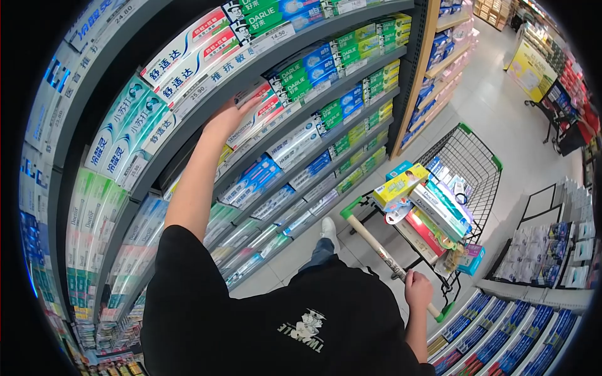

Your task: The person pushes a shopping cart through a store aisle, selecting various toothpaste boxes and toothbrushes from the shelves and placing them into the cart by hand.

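Observation:
My left hand (233, 118) reaches into a shelf on the left, its fingers stretched out against the white and red toothpaste boxes (262, 108). The far fingertips are partly lost among the boxes, and I see nothing gripped in them. Green Darlie toothpaste boxes (295, 81) stand just to the right of these. Down at the right, my right hand (418, 289) is wrapped round the handle (376, 247) of a shopping cart (480, 153). Several packages lie in the cart, among them a yellow box (400, 186) and a white and green box (444, 207).
Shelves of toothpaste and toothbrushes curve along my left, with a grey shelf edge (251, 59) above my left hand. A wooden-framed rack (433, 69) stands ahead. Low displays (501, 335) line the right side. Another cart (558, 113) is farther along the tiled aisle (489, 94).

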The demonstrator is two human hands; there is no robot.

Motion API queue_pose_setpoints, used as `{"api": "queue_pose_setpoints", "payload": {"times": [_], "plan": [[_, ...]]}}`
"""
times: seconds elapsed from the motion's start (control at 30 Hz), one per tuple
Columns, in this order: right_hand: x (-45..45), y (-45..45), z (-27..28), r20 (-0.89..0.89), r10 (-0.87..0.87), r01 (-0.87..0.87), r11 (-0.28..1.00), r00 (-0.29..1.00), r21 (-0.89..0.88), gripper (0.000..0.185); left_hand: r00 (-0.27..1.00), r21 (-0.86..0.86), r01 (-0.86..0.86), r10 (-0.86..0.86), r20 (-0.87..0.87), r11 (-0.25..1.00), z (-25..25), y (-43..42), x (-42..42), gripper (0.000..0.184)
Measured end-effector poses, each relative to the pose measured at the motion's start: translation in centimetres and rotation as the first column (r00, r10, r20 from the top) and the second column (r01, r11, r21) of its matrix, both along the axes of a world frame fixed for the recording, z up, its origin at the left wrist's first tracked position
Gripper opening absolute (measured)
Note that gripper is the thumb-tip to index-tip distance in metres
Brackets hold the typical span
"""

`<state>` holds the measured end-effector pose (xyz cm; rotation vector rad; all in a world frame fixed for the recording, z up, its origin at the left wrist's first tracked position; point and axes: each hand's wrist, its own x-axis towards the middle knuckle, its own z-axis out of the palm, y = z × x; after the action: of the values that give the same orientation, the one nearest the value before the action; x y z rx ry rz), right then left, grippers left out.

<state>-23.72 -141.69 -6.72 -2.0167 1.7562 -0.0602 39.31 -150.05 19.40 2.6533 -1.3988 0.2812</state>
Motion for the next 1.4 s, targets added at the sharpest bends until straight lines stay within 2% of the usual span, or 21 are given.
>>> {"api": "queue_pose_setpoints", "payload": {"times": [0.13,0.23,0.37,0.47,0.5,0.57,0.6,0.63,0.67,0.73,0.83,0.9,0.93,0.97,1.03,1.07,1.13,1.2,1.27,1.3,1.4], "plan": [[0.0,0.0,0.0,-0.013,0.006,-0.006,1.000,1.000,0.013,0.049,1.000,0.128,0.021,-0.019,-0.022,0.992,2.5,-2.6,-4.6,0.094],[0.0,0.0,0.0,-0.031,0.012,-0.011,1.000,0.999,0.022,0.049,0.982,0.042,0.170,-0.173,0.079,0.985,0.5,-6.3,-5.9,0.090],[-0.3,0.1,-0.4,-0.042,0.033,-0.032,0.999,0.999,0.015,0.048,0.950,0.093,0.133,-0.154,0.273,0.987,-2.6,-12.2,-4.2,0.091],[-0.3,0.1,-0.2,-0.039,0.030,-0.029,1.000,0.999,0.009,0.047,0.988,0.162,0.117,-0.131,0.078,0.980,-1.0,-13.5,-4.4,0.083],[-0.4,0.1,-0.4,-0.033,0.028,-0.028,1.000,0.999,0.008,0.046,0.966,0.013,0.183,-0.182,0.184,0.983,-1.5,-13.1,-4.5,0.067],[-0.2,0.1,-0.2,-0.037,0.014,-0.012,0.999,0.999,0.051,0.046,0.973,0.013,0.176,-0.176,0.152,0.984,-0.7,-12.5,-5.6,0.052],[-0.1,0.0,-0.1,-0.020,0.012,-0.011,0.999,1.000,0.032,0.048,0.935,-0.094,0.258,-0.224,0.274,0.962,-2.1,-12.3,-4.9,0.041],[-0.1,0.1,0.1,-0.009,0.000,0.001,1.000,1.000,0.017,0.051,0.950,-0.055,0.209,-0.189,0.248,0.976,-0.9,-11.8,-6.7,0.038],[-0.1,0.3,0.3,-0.010,0.005,-0.005,1.000,1.000,0.009,0.051,0.907,-0.125,0.301,-0.243,0.345,0.946,-1.5,-11.6,-6.3,0.039],[0.0,0.2,0.8,-0.031,0.003,-0.001,0.999,1.000,0.042,0.051,0.761,-0.063,0.375,-0.267,0.591,0.925,-2.3,-11.2,-7.2,0.049],[-0.1,-0.1,1.0,-0.006,0.007,-0.007,0.996,1.000,0.094,0.047,0.802,-0.130,0.477,-0.369,0.469,0.869,-3.6,-9.1,-12.1,0.049],[-0.7,0.2,1.0,0.138,0.010,-0.012,1.000,0.990,0.012,0.038,0.741,-0.143,0.635,-0.547,0.389,0.759,-5.6,-7.2,-15.9,0.047],[-0.8,0.1,1.4,0.234,0.025,0.011,0.988,0.972,-0.153,0.038,0.703,-0.164,0.695,-0.615,0.357,0.700,-6.5,-6.4,-17.7,0.047],[-0.7,0.1,2.3,0.322,0.062,0.044,0.949,0.945,-0.313,0.050,0.648,-0.145,0.760,-0.718,0.253,0.634,-7.5,-5.2,-19.7,0.048],[0.6,-0.6,6.8,0.373,0.019,0.143,0.904,0.928,-0.402,0.074,0.469,-0.131,0.878,-0.882,0.037,0.461,-9.9,-2.9,-23.4,0.052],[0.8,-0.7,8.9,0.391,0.024,0.133,0.920,0.920,-0.370,0.078,0.345,-0.138,0.926,-0.936,-0.072,0.351,-11.0,-1.7,-25.4,0.055],[1.0,-1.3,12.6,0.425,0.040,0.107,0.943,0.904,-0.316,0.084,0.174,-0.118,0.975,-0.979,-0.101,0.186,-14.3,0.6,-28.8,0.060],[0.4,-1.2,13.3,0.263,0.175,-0.074,0.933,0.949,-0.352,0.075,0.063,-0.167,0.982,-0.991,-0.116,0.082,-16.0,2.2,-32.1,0.065],[-0.7,-0.7,12.0,0.100,0.325,-0.295,0.926,0.940,-0.233,0.069,0.013,-0.178,0.983,-0.988,-0.152,0.041,-17.1,2.6,-33.6,0.068],[-1.3,-0.4,12.2,0.104,0.312,-0.272,0.918,0.944,-0.287,0.054,-0.010,-0.184,0.983,-0.986,-0.168,0.021,-17.2,2.6,-34.2,0.070],[-3.3,0.7,9.8,0.213,0.140,-0.044,0.915,0.967,-0.400,0.051,0.212,-0.290,0.925,-0.967,-0.141,0.245,-16.5,2.3,-35.0,0.074]]}}
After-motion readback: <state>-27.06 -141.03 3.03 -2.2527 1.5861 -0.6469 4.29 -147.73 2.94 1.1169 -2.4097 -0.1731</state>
